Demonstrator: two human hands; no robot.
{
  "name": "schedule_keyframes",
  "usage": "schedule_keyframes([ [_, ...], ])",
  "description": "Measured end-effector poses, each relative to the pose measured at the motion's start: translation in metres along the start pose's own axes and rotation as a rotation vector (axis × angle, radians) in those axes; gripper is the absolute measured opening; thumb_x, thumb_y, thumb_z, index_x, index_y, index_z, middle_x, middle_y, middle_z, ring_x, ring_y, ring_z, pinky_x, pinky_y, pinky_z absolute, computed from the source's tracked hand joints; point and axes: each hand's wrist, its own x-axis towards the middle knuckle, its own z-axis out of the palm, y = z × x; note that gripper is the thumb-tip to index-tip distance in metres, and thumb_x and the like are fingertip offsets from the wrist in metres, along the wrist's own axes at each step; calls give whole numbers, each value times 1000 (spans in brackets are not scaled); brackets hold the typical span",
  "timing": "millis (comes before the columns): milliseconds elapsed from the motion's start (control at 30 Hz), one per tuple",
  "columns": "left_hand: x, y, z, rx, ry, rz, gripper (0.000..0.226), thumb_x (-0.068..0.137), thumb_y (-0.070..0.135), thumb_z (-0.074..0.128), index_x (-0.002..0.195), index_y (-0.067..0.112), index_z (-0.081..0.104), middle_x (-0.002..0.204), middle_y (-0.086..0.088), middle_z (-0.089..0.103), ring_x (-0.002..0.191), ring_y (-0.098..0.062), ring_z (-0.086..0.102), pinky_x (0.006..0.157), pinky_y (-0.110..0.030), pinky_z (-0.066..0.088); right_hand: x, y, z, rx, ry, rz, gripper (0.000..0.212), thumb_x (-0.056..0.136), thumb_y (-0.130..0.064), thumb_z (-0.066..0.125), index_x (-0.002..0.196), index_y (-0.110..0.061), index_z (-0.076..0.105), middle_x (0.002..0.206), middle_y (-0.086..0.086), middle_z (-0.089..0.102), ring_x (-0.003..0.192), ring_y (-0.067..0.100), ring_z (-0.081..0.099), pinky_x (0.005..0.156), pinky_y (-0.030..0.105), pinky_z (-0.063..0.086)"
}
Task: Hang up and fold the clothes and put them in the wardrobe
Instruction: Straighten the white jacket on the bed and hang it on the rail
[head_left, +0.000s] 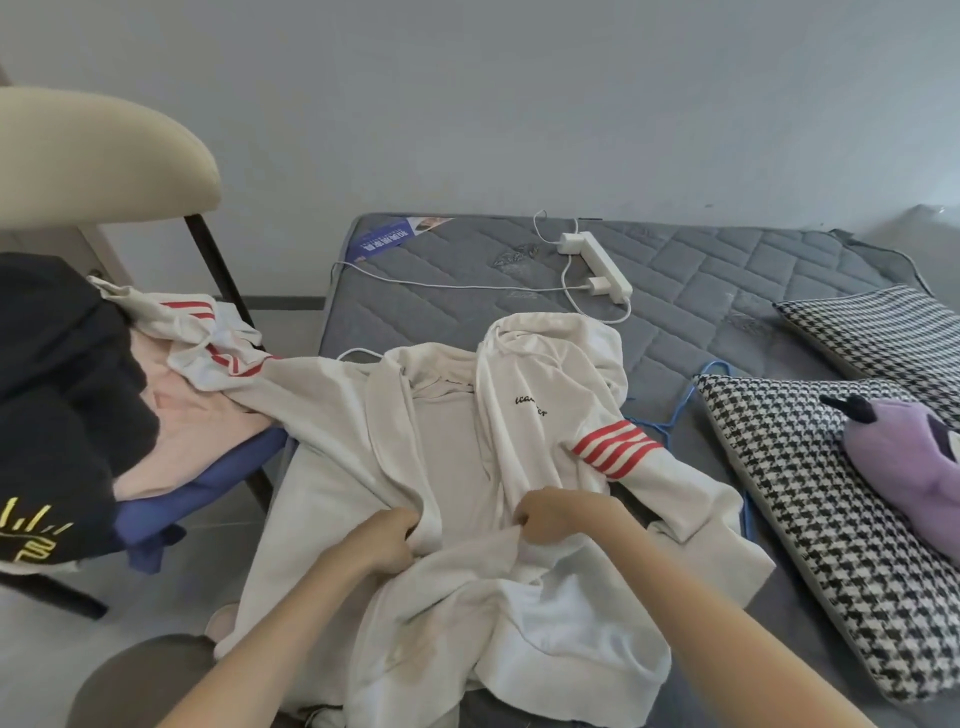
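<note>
Fabric is bunched in both fists: my left hand (387, 540) grips one open front edge of the white hooded jacket (535, 452), and my right hand (550, 519) grips the other, the two hands near each other low on its front. The jacket lies open on the grey mattress (701, 291), hood toward the wall, its red-striped sleeve (615, 447) spread to my right beside a blue hanger (670, 421). Its other sleeve trails left onto the chair (104, 156), where a pile of clothes (57, 389) lies. Houndstooth pillows (810, 493) sit further right.
</note>
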Motion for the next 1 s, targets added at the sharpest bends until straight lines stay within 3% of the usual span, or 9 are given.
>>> schedule_keyframes([
  [67,4,0,-10,-16,-73,-15,40,80,38,70,114,18,61,116,2,63,103,-15,59,90,-28,49,-1,3,-12,73,183,-57,28,92,-21,44,108,-17,67,105,-4,64,92,17,61,92,33,48],
  [133,6,4,-22,-23,-12,-25,31,77,47,69,95,22,63,98,6,66,90,-12,60,76,-24,47,-2,11,-24,204,455,-37,24,92,-17,43,97,-23,65,94,-9,64,77,11,57,82,30,50],
  [200,8,13,-32,9,196,-100,38,77,57,64,83,21,55,90,3,60,89,-16,57,71,-28,43,-3,25,-34,350,722,35,23,90,-13,43,94,-25,62,98,-5,64,78,14,56,67,30,46],
  [333,22,38,-43,-39,596,-130,41,87,45,57,109,11,53,115,-11,50,115,-32,44,89,-39,44,3,68,-45,534,985,198,28,90,-5,41,109,-17,58,118,6,58,96,25,57,70,29,39],
  [467,41,71,-34,-67,574,143,42,93,31,51,134,23,47,131,-3,43,123,-29,39,95,-37,39,14,118,-45,516,905,427,37,94,-5,38,129,-10,47,136,15,43,123,33,39,92,42,40],
  [600,60,110,-3,130,439,377,49,96,45,43,144,38,35,158,3,18,144,-22,14,114,-40,22,26,152,-27,631,718,557,44,99,-14,39,142,-12,31,144,19,32,131,38,31,100,47,36],
  [700,72,124,22,294,286,376,61,94,59,34,149,45,13,161,5,-8,147,-23,-12,117,-47,0,35,162,-15,646,701,596,51,99,-18,38,148,-19,24,144,20,31,132,39,29,102,50,35],
  [767,76,125,34,328,199,320,73,91,66,36,150,45,-2,160,-4,-16,145,-28,-20,116,-49,-4,40,167,-10,639,707,610,52,99,-20,37,150,-25,23,143,20,33,130,41,31,103,51,35],
  [1000,86,129,40,496,158,219,84,86,71,39,148,44,-11,158,-21,-13,144,-43,-13,109,-63,-11,47,187,-21,723,679,544,30,98,-17,40,128,-22,45,120,14,58,101,31,55,78,34,42],
])
